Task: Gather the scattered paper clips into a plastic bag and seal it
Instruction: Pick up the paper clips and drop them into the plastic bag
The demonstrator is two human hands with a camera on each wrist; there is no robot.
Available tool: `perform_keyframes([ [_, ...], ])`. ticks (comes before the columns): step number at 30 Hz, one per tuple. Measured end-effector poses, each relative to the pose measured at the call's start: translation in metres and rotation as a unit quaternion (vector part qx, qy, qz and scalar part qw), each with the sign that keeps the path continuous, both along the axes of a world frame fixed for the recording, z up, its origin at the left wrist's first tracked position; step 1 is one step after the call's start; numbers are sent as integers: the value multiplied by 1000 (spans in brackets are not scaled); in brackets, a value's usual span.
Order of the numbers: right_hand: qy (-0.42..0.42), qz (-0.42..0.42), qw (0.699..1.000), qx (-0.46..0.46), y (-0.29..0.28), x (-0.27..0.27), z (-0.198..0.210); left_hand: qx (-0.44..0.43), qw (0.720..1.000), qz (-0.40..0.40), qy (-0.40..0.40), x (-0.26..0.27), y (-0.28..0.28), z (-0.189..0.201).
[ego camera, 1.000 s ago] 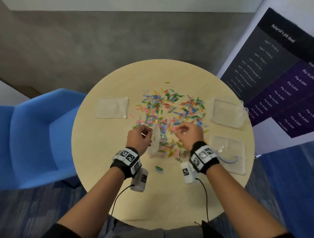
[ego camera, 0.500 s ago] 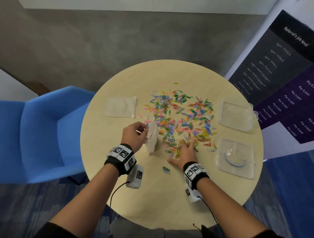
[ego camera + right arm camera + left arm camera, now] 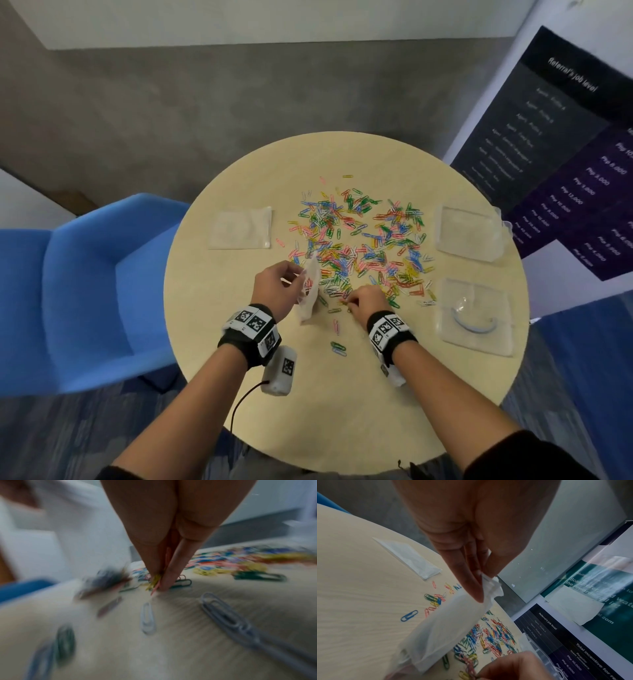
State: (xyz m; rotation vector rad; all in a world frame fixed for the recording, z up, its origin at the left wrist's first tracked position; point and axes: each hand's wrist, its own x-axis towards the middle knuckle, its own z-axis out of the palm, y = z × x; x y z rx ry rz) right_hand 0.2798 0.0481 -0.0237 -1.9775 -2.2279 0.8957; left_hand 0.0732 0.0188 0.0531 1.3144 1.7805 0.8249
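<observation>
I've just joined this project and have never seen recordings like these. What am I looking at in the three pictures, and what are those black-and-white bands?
There is no machine here: a person works with two bare hands. The wide picture comes from a camera worn on the head, looking down at a round table. The other two come from cameras strapped to the wrists, looking along the fingers. The patterned wrist bands seem to belong to those mounts.

On the table lies a heap of coloured paper clips. Around it lie flat clear bags, one to the left and two to the right. A blue chair stands beside the table.

The left hand holds a small plastic bag by its top edge. The right hand pinches a few clips at the near edge of the heap. Its wrist picture is blurred.
</observation>
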Motion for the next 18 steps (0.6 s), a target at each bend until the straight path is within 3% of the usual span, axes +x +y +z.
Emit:
perform_keyframes([
  [2,39,-90,995,-32,3,11,3,-4,1000,-7,-10,4,-1,-1],
  [4,165,-214,958,-98,5,23,9,-7,1000,-9,-26,8,-2,-2],
  [7,448,-339,800,-213,8,27,38,-10,999,-7,-35,16,-2,-4],
  [9,535,-336,738,-237,12,22,63,-11,999,-7,-42,22,-1,-5],
  [11,586,-315,704,-248,15,14,82,-9,999,-8,-53,30,-1,-6],
  [14,603,-298,697,-247,14,-3,91,3,998,-18,-57,41,0,-5],
  [18,551,-317,743,-208,5,-21,76,21,1000,-17,-11,49,2,-7],
])
